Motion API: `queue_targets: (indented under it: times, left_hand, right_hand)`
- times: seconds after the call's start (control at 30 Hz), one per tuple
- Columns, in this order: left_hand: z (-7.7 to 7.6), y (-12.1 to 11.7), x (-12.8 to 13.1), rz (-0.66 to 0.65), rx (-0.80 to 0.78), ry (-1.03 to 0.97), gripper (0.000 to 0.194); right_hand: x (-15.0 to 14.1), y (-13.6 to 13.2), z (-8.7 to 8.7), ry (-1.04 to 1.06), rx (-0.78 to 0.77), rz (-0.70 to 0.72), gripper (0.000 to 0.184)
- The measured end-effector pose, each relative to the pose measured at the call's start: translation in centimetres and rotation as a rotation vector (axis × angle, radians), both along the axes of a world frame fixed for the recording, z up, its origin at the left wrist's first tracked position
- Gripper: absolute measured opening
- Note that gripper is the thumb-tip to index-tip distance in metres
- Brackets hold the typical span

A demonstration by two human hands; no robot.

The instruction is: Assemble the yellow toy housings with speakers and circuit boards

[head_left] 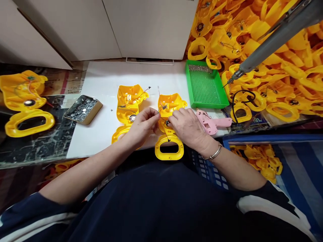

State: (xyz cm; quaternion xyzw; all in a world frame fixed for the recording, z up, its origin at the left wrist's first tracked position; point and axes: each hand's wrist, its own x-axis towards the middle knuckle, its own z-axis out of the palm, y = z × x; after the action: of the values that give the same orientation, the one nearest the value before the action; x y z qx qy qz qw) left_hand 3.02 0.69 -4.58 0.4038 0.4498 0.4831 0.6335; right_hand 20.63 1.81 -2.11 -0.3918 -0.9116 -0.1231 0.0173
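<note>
We've got both hands over the front edge of the white sheet (97,80), w/ the R shell (174,101) btwn & just beyond them. It lies open side up, its oval loop (169,156) toward us at the sheet's edge. Our L hand (143,124) is nearly closed, thumb & index tips pinched together right by the thin wires (160,108) at the shell's L side; what's in the pinch is too small to tell. Our R hand (185,126) is half curled, palm down over the shell's R side, fingertips at a small black part (167,123); can't tell if it grips it. There's a metal bangle (216,153) on our R wrist.

Just L of that, the 2nd shell (126,112) lies open side up w/ wires & a round part inside, partly behind our L hand. Farther L, a small box (94,112) holds shiny metal bits, & another yellow shell (11,92) sits on the dark tabletop (60,131). To the R: a green tray (189,90) w/ small metal pcs at its far end, a pink part (210,126) nearer us, a grey tool (272,40) angled down, & a big pile of yellow parts (272,67) beyond.
</note>
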Motion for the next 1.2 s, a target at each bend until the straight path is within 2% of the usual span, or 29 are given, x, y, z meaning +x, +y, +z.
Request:
queue_targets:
  times: [0.27, 0.47, 0.73, 0.8, 0.93, 1.0, 1.07, 1.2]
  left_hand:
    - [0.1, -0.5, 0.3, 0.017, -0.028, -0.041, 0.017]
    - [0.1, -0.8, 0.4, 0.002, -0.047, -0.065, 0.018]
    - [-0.4, -1.0, 0.5, -0.005, -0.052, -0.042, 0.022]
    - [-0.5, -1.2, 0.7, 0.026, -0.052, -0.029, 0.032]
    - [-0.7, -1.5, 1.1, 0.029, -0.048, 0.012, 0.072]
    - [-0.8, -1.2, 1.4, 0.01, -0.045, 0.06, 0.084]
    - [-1.0, -0.8, 1.7, 0.006, -0.038, 0.123, 0.088]
    - [-1.5, -0.1, 2.3, 0.062, 0.028, 0.251, 0.081]
  right_hand:
    - [0.0, 0.0, -0.5, 0.046, 0.002, -0.042, 0.02]
    - [0.2, -0.2, -0.4, 0.074, -0.008, 0.008, 0.022]
    - [-0.8, -0.5, -0.4, 0.009, 0.03, -0.069, 0.025]
    - [-1.0, -0.4, -0.4, 0.002, 0.023, -0.069, 0.025]
    - [-0.6, -0.2, -0.3, 0.01, -0.013, -0.045, 0.024]
    - [-0.2, -0.1, -0.4, 0.02, -0.044, -0.029, 0.021]
    - [0.2, 0.0, -0.4, 0.038, -0.067, -0.023, 0.019]
    - [0.6, 0.2, -0.7, 0.079, -0.064, -0.029, 0.021]
